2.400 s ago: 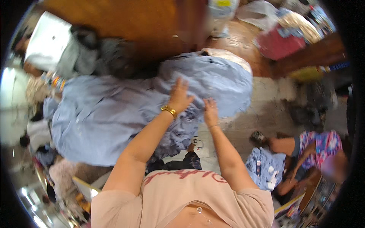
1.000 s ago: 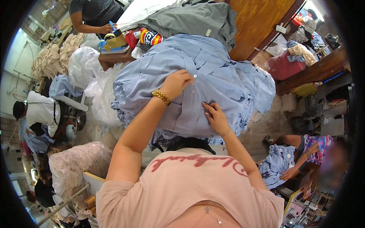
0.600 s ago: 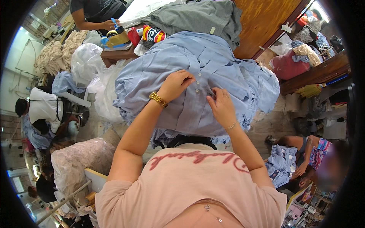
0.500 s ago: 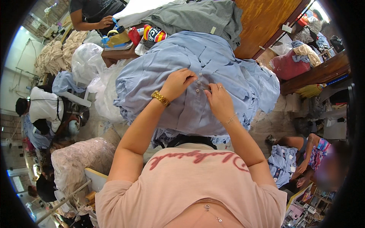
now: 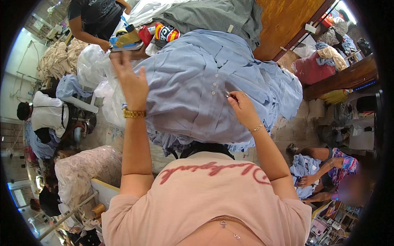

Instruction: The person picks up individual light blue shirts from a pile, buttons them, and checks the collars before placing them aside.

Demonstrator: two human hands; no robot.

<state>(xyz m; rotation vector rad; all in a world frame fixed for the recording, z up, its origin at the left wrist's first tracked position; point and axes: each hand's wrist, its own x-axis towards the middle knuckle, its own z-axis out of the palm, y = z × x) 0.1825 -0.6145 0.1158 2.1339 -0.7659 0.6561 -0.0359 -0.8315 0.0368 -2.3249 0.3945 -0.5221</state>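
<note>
A pile of light blue button-front garments (image 5: pixel 184 78) lies before me, with white buttons (image 5: pixel 214 84) in a row down the top one. My left hand (image 5: pixel 133 84), with a gold watch at its wrist, is raised over the pile's left edge. Its fingers are stretched out and blurred at the tips, and nothing shows in it. To the right of the buttons my right hand (image 5: pixel 243 108) is closed in a pinch, low over the cloth. A tiny shiny tip shows at its fingertips, too small to name.
Behind the pile lie grey garments (image 5: pixel 209 20), a bright printed pack (image 5: pixel 166 33) and a tray of tapes (image 5: pixel 125 39), which a person in dark clothing touches. Clear plastic bags (image 5: pixel 96 65) hang at left. Another person (image 5: pixel 328 172) handles blue garments at lower right.
My left hand has left the buttons and swung up and left, its fingers opening out. My right hand has shifted slightly right and down. The person at the far left has moved a hand lower.
</note>
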